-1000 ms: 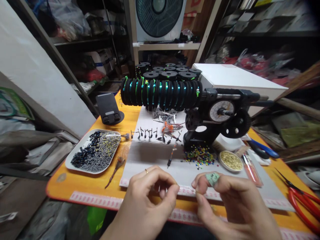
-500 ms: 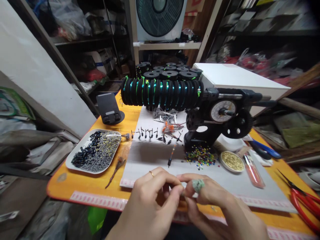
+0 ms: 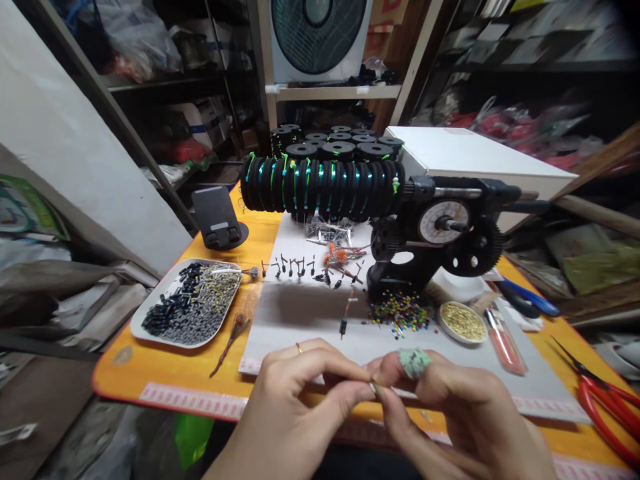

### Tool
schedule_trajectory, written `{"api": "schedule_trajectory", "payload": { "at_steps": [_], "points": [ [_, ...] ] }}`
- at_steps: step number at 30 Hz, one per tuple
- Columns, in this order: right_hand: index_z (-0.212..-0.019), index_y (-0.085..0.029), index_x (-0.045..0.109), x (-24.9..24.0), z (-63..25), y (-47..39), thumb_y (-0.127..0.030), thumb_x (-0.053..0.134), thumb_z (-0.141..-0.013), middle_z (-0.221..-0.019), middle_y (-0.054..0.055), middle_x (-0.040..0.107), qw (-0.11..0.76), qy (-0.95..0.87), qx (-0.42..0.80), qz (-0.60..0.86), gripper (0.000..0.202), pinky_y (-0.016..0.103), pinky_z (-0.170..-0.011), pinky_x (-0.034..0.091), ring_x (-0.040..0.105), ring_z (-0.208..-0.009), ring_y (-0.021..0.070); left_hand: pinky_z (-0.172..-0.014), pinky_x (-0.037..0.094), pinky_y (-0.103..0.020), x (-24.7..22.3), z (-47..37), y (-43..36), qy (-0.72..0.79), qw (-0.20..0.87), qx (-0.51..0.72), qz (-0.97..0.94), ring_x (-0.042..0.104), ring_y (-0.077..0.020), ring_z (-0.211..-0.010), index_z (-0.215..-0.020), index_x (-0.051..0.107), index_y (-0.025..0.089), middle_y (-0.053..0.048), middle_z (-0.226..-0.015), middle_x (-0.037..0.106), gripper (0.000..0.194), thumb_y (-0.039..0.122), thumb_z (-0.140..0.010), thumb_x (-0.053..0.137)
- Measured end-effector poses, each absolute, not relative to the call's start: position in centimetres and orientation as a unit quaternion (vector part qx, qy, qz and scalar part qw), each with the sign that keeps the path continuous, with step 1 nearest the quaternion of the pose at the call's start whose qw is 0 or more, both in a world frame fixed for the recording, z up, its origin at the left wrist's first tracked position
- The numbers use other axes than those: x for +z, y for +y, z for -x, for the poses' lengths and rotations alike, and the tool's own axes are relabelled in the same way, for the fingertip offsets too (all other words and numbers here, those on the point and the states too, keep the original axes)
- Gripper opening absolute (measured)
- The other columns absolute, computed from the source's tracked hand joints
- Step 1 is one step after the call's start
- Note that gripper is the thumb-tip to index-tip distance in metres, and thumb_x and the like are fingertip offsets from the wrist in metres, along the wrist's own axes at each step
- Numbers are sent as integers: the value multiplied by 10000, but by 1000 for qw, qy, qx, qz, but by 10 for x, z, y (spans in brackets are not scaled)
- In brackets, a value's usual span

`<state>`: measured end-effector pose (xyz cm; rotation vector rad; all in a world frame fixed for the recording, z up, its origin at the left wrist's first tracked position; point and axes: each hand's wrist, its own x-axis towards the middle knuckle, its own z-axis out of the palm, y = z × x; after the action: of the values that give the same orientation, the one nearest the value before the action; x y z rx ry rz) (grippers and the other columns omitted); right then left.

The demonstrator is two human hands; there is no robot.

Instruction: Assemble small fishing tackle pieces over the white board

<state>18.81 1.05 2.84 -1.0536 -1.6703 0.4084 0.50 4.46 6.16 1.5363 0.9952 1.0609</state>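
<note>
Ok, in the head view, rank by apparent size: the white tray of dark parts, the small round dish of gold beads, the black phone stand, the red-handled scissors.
1. White tray, clearly largest.
2. Black phone stand and red-handled scissors: unsure, since the scissors run off the frame edge and lie nearer the camera.
3. Dish of gold beads, smallest.

No legible text anywhere in this view; the round dial (image 3: 443, 221) on the black winding machine (image 3: 425, 233) carries marks around its face, but they are too small to make out; the pale strips (image 3: 195, 400) along the near edge of the orange table (image 3: 125, 373) show a repeating pink print, blurred past reading; the green-and-white sheet (image 3: 23, 213) at far left has printing on it, none of it clear enough to read; boxes on the shelves (image 3: 200, 120) behind show label patches, likewise unreadable.
</note>
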Motion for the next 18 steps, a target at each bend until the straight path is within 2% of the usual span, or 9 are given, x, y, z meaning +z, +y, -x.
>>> {"api": "schedule_trajectory", "payload": {
  "at_steps": [5,8,10,13,16,18],
  "points": [
    [-1003,-273,514,34,-186,10,-27,684,-819,-883,-34,659,550,-671,254,428,351,177,-800,622,758,-821,117,-651,490,-212,65,-4,44,408,493,426,-640,659,-129,-689,-782,759,196,2,-740,730,103,114,-811,705],
    [-1160,-292,517,45,-184,11,-80,626,-898,-989,2,717,542,-649,295,445,354,194,-779,642,774,-857,137,-612,454,-192,65,-6,43,425,554,434,-570,601,-115,-671,-713,708,196,25,-706,677,105,120,-786,697],
    [-1188,-282,562,52,-184,12,-114,610,-920,-1017,21,725,508,-677,253,468,319,172,-786,627,765,-893,134,-620,456,-176,64,-5,44,416,607,435,-519,592,-106,-682,-719,691,197,31,-720,669,101,155,-811,699],
    [-1053,-248,647,60,-183,17,-120,630,-901,-912,18,707,445,-739,190,469,200,156,-711,596,738,-827,123,-664,470,-156,60,-4,44,394,646,430,-492,595,-93,-699,-758,694,199,36,-738,668,94,209,-850,712],
    [-948,-218,646,64,-180,19,-79,621,-878,-794,3,655,442,-758,165,450,158,155,-619,561,688,-692,97,-690,474,-167,59,-3,43,397,647,427,-490,595,-101,-711,-751,688,194,31,-735,658,123,249,-856,722],
    [-919,-205,644,63,-178,19,-52,623,-851,-814,22,649,444,-772,103,443,169,170,-623,569,678,-694,103,-672,466,-184,61,-3,43,413,641,417,-494,588,-114,-710,-739,661,188,24,-733,642,152,263,-861,710]
  ]
}}
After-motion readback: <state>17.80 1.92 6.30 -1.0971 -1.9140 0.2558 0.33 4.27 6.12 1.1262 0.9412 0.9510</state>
